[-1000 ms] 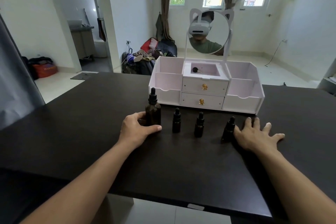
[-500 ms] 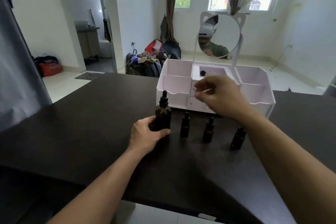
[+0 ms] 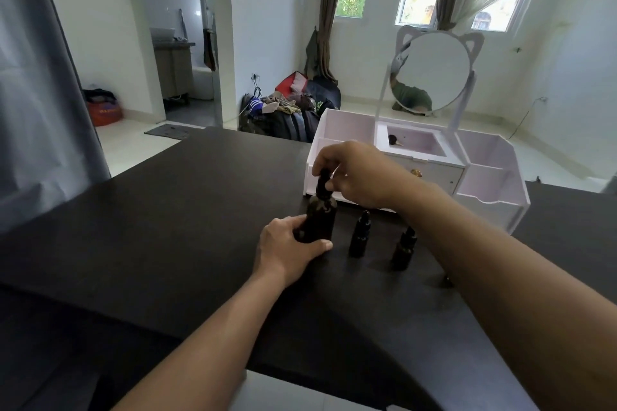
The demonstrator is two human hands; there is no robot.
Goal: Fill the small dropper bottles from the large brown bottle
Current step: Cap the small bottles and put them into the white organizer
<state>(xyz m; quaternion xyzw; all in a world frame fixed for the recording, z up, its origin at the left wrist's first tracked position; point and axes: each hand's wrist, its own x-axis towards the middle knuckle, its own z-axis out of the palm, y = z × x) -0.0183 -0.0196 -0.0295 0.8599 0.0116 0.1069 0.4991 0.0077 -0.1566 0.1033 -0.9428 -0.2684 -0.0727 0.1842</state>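
Note:
The large brown bottle (image 3: 321, 215) stands upright on the black table (image 3: 187, 210). My left hand (image 3: 289, 248) is wrapped around its lower body. From the right, my right hand (image 3: 359, 173) reaches across and pinches its black dropper cap (image 3: 323, 182) with the fingertips. Two small dark dropper bottles stand capped just right of it: one (image 3: 360, 238) beside the big bottle, another (image 3: 404, 247) further right. My right forearm hides the third small bottle, apart from a sliver at the arm's edge.
A white vanity organizer (image 3: 480, 177) with drawers, open compartments and a cat-ear round mirror (image 3: 432, 72) stands close behind the bottles. The table's near edge runs under my forearms. Bags lie piled on the floor beyond the table.
My right hand has left the table beside the rightmost small bottle, swung left across the row and closed on the big bottle's cap. My left hand has kept its hold on the bottle.

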